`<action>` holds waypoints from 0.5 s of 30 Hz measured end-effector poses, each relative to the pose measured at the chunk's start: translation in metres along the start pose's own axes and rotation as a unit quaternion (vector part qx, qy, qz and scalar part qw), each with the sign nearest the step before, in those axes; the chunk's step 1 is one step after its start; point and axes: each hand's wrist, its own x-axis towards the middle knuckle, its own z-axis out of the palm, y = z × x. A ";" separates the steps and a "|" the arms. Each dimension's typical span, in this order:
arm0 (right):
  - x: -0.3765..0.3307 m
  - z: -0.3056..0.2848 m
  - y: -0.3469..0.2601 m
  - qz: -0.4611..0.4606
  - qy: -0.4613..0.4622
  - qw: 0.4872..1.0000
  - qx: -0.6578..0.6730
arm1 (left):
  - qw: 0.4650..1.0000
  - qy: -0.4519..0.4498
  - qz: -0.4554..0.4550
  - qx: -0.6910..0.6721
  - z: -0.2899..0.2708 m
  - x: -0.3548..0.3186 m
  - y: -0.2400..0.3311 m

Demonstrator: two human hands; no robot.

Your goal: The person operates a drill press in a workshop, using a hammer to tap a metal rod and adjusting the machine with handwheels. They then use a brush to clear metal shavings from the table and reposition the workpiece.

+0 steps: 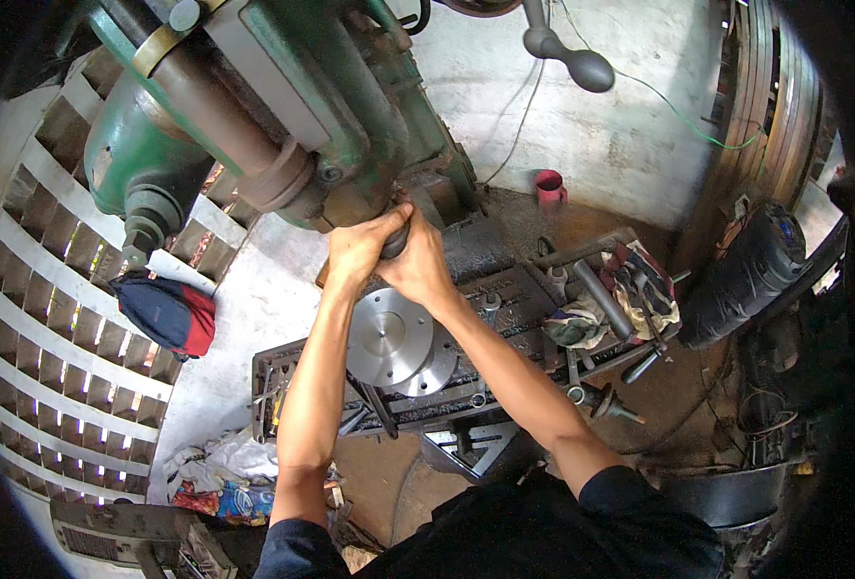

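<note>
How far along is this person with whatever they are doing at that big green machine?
Already done, it seems: a round metal disc lies on the machine table under the green drill press. In hand: the left hand and right hand both grip a dark part at the spindle's lower end. Left: no cutting shows; whether the disc is clamped cannot be told.

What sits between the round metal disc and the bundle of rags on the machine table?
In the head view, a dark slotted table stretch with a wrench lies between disc and rags.
</note>
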 end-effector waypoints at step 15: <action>0.062 -0.034 0.025 0.065 -0.377 0.906 0.183 | 0.991 -0.102 -0.080 0.016 -0.018 0.001 -0.004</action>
